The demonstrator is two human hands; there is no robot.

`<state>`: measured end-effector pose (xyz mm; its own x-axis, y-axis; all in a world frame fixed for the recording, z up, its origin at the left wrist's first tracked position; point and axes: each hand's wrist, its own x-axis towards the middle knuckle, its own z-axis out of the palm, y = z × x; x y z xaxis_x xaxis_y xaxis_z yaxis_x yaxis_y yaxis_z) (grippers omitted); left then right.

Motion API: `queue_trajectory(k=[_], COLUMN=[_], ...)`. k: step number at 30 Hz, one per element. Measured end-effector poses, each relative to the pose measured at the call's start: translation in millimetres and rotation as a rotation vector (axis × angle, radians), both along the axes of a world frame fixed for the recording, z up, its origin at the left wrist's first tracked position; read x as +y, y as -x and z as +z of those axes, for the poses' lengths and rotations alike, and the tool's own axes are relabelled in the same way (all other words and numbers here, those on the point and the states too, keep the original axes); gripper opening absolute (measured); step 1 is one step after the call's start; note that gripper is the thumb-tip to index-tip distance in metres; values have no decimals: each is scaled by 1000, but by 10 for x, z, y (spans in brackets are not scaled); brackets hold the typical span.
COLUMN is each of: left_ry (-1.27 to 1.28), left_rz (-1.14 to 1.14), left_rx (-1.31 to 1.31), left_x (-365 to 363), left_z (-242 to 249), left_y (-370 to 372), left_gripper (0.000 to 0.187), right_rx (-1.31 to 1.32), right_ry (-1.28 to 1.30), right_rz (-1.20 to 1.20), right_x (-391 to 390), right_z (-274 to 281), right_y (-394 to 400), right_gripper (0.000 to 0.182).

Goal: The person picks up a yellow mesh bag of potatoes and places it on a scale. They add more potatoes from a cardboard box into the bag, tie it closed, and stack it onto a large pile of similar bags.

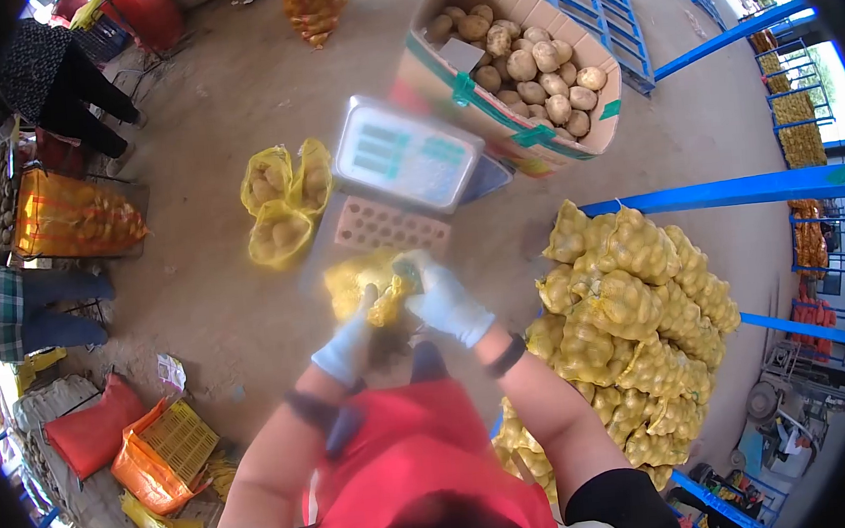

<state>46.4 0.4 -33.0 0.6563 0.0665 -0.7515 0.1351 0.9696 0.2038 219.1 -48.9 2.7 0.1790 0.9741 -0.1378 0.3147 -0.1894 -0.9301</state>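
Observation:
A yellow mesh bag (346, 278) is in front of me, its gathered top bunched toward my body. My left hand (352, 335), in a pale glove, is closed on the bunched yellow mesh from the near side. My right hand (443, 300), gloved too, is closed at the right of the bunch. A small dark greenish thing shows at its fingers, too blurred to name. Just beyond the bag lies a pink block with rows of holes (390, 225). Behind that stands a weighing scale with a display panel (409, 154).
Three yellow mesh bags of potatoes (281, 231) stand left of the scale. A cardboard box (491, 120) of potatoes is beyond it. Filled yellow bags (624, 308) are piled at right beside blue rails (715, 191). Two people (71, 88) are at left, near an orange mesh bag (76, 214).

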Motion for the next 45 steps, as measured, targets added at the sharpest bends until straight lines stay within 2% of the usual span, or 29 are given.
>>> queue_trajectory(k=[2, 3, 5, 6, 7, 10, 13, 16, 17, 20, 22, 23, 25, 26, 27, 29, 30, 31, 33, 34, 37, 38, 39, 40, 41, 42, 44, 45], left_ry=[278, 349, 356, 358, 337, 376, 262, 239, 234, 218, 198, 208, 236, 10, -222, -622, -794, -963, -1203, -1323, -1948, -1910, -1858, -1795, -1931, -2060, -1923, -1849], left_rz=[191, 340, 424, 466, 497, 332, 221, 292, 309, 323, 276, 192, 28, -154, -334, -784, -1059, -1327, -1287, -1263, -1219, -1439, -1660, -1875, -1730, -1582, -1252, -1089], left_rx=[-77, -231, -309, -348, -96, -99, 122, 178, 191, 187, 117, 145, 222, 187, 145, 224, 348, 474, 600, 662, 546, 539, 527, 515, 462, 402, 224, 138], left_x=[-169, -266, -305, -270, -248, -159, -76, -35, -47, -137, -105, -62, 1, 43, 108, 198, 327, 381, 258, 195, 92, 82, 97, 121, 109, 94, 185, 234], left_z=[-146, -242, -360, -250, -128, -42, 58, 48, 29, 54, 212, 128, -147, -199, -169, -86, 218, 444, 624, 653, 546, 512, 480, 427, -47, -522, -1240, -891], left_y=[-39, -132, -188, -264, -351, -407, -459, -532, -556, -554, -534, -540, -424, -310, -218, -192, -358, -459, -531, -540, -477, -560, -706, -781, -515, -246, 220, 72], left_gripper=[74, 74, 71, 70, 62, 50, 39, 29, 29, 30, 36, 39, 45, 47, 48, 47, 44, 41, 33, 30, 16, 18, 22, 26, 32, 38, 38, 38], right_rx=[-68, -104, -217, -274, -304, -295, -191, -99, -83, -261, -86, -5, 129, 195, 252, 526, 665, 673, 439, 202, -48, -151, -236, -280, -279, -543, -614, -433], right_ry=[40, 61, 156, 202, 128, 118, 229, 226, 210, 581, 557, 537, 468, 430, 403, 558, 634, 478, 347, 369, 213, 201, 224, 247, 141, 190, 117, 37], right_rz=[-57, -89, -12, 28, 10, -1, -31, -180, -242, -213, -19, 86, 54, 33, 1, -161, -246, -281, -259, -203, 0, 75, 170, 319, 460, 751, 727, 542], right_x=[-40, -78, -133, -178, -253, -369, -571, -765, -818, -1047, -1318, -1379, -1256, -1210, -1301, -1341, -1365, -1452, -1332, -983, 178, 518, 815, 976, 1044, 1083, 946, 851], right_z=[98, 157, 384, 447, 389, 553, 926, 1424, 1511, 1511, 1123, 977, 1221, 1306, 997, 535, 249, -502, -1252, -1342, -735, -773, -538, -16, 228, 643, 765, 643], right_y=[41, 72, 161, 213, 266, 228, 79, -24, -68, -156, -63, -62, -41, -34, -13, -230, -304, -251, -268, -416, -619, -488, -342, -194, -10, 131, 237, 153], right_gripper=[42, 40, 35, 33, 26, 22, 21, 20, 19, 24, 28, 30, 34, 36, 37, 28, 24, 23, 23, 25, 34, 28, 31, 31, 25, 24, 20, 18])
